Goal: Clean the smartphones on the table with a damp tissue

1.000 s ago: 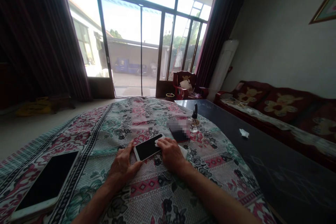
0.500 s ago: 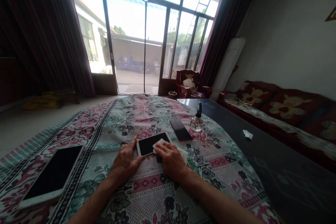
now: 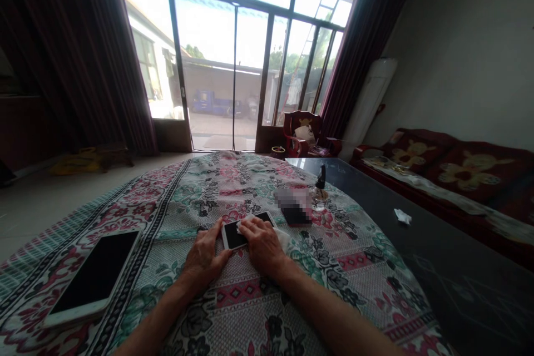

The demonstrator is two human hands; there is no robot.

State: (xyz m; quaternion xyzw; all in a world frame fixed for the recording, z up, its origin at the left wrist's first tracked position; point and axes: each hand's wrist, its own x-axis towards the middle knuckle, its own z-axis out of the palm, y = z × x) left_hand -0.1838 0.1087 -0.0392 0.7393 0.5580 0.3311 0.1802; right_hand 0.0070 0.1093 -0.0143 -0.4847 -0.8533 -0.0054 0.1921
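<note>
A white-framed smartphone (image 3: 234, 235) with a dark screen lies on the flowered tablecloth in front of me. My left hand (image 3: 204, 255) is closed at its left end, fingers at the far corner and thumb at the near one. Bent over the screen, my right hand (image 3: 263, 243) presses a white tissue (image 3: 283, 238) against the glass. Much of the tissue is hidden under the palm, and a loose part sticks out on the right. Just beyond lies a dark phone (image 3: 297, 216), partly blurred out. Beside that stands a clear spray bottle (image 3: 320, 199) with a black top.
A large white-framed tablet (image 3: 97, 270) lies at the left on the tablecloth (image 3: 246, 320). On the right, a dark low table (image 3: 450, 267) bears a crumpled white tissue (image 3: 403, 216). A red sofa (image 3: 438, 158) and an armchair (image 3: 302, 130) stand farther back, near glass doors.
My right hand has slid left across the phone screen with the tissue. My left hand stays at the phone's left end. The whole view has shifted slightly.
</note>
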